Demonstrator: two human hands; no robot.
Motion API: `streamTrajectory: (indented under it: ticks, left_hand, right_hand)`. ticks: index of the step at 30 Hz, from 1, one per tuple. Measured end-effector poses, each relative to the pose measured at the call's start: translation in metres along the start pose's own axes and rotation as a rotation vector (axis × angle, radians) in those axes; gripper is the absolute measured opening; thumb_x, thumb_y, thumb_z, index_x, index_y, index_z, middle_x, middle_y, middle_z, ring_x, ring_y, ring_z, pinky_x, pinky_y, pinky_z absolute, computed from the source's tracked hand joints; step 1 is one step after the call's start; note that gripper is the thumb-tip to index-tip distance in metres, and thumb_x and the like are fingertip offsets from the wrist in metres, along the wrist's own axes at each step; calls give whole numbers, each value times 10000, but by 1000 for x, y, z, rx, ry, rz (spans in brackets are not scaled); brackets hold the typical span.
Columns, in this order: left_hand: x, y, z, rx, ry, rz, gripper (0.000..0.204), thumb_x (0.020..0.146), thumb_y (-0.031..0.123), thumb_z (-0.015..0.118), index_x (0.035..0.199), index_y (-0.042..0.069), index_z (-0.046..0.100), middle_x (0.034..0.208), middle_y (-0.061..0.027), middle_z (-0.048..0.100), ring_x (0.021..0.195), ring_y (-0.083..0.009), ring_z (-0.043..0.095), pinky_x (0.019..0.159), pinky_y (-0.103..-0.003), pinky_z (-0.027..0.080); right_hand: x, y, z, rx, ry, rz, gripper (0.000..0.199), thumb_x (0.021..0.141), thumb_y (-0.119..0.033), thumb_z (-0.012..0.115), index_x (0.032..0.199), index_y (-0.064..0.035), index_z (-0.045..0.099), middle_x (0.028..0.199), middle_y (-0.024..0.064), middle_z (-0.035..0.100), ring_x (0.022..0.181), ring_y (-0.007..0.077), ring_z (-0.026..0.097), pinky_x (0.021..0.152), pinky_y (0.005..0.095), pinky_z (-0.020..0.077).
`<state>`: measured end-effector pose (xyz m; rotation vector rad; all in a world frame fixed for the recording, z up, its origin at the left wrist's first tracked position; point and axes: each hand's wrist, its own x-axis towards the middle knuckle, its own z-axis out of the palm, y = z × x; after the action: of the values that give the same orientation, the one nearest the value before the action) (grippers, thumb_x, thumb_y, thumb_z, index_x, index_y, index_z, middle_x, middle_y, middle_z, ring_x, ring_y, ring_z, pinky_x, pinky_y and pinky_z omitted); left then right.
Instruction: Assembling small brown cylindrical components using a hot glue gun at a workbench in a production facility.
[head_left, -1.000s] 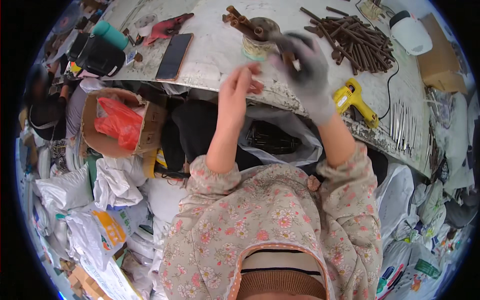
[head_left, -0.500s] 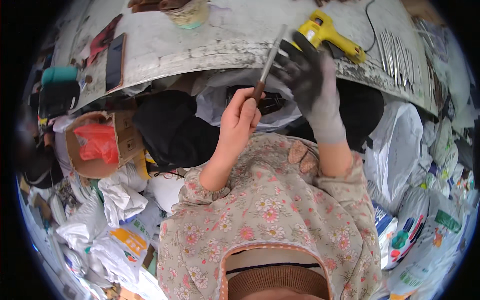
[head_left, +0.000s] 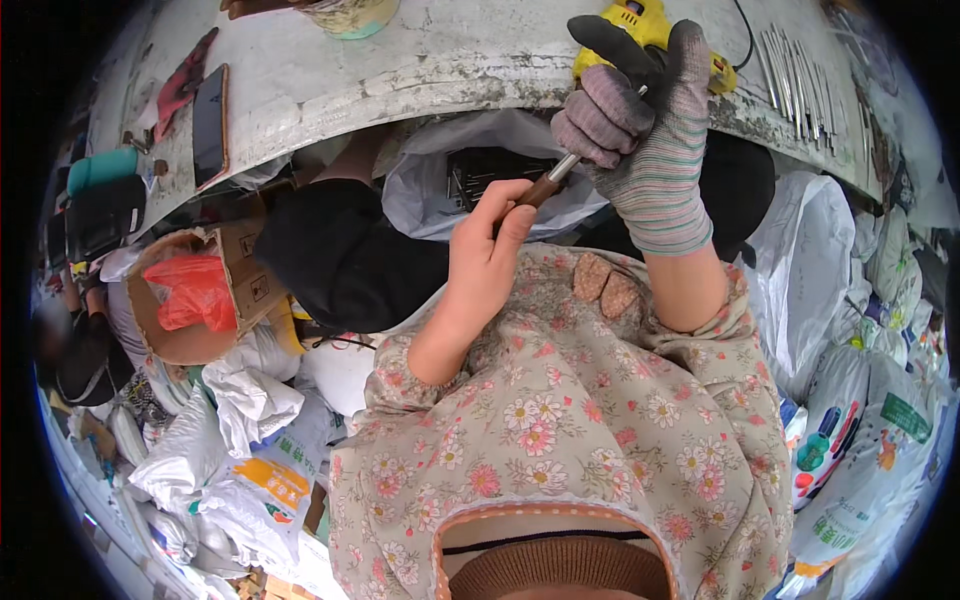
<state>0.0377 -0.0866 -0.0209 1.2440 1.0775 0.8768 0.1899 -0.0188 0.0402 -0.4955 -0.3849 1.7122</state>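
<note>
My bare left hand (head_left: 487,252) pinches the lower end of a thin brown stick (head_left: 545,187) with a metal rod coming out of it. My right hand (head_left: 640,120), in a grey striped knit glove, is closed around the upper metal part of the same stick. Both hands hold it over my lap, just in front of the table's near edge (head_left: 470,85). Below the stick lies an open white plastic bag (head_left: 430,195) with dark pieces inside.
On the grey table are a yellow glue gun (head_left: 650,20), a row of thin metal rods (head_left: 795,65), a dark phone (head_left: 209,125), a red tool (head_left: 180,85) and a cup (head_left: 350,15). A cardboard box with a red bag (head_left: 195,290) and white sacks (head_left: 240,470) crowd the floor.
My head has tipped down, so the table has slid toward the top. Both hands have come down from the tabletop to my lap, still holding the stick.
</note>
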Motion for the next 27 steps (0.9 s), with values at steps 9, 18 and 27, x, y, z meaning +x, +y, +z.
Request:
streamTrajectory:
  ticks: [9,18,27]
  left_hand:
    - [4,0,-3,-30,-13,-8,198,917,160,455,1003,-4,526,623,60,367,551,-22,297,485,-180,236]
    - [126,40,-15,402,425,743,181,858,162,527,975,37,586,701,-111,570,658,-188,565,633,-290,434]
    - [216,122,-9,-196,-114,891,351,899,303,473,902,-39,549,877,-149,615,760,-194,573,698,-312,441]
  right_hand:
    - [7,6,-25,19,-255,-50,586,864,-567,355,1081,-56,543,498,-73,288,376,54,265,379,206,274]
    - [87,-52,54,-411,-250,-193,556,802,-644,414,616,-123,468,419,-47,281,330,73,238,331,224,191]
    - [133,-14,14,-535,-161,-435,372,868,-474,455,918,-109,501,722,8,484,662,100,471,588,224,415]
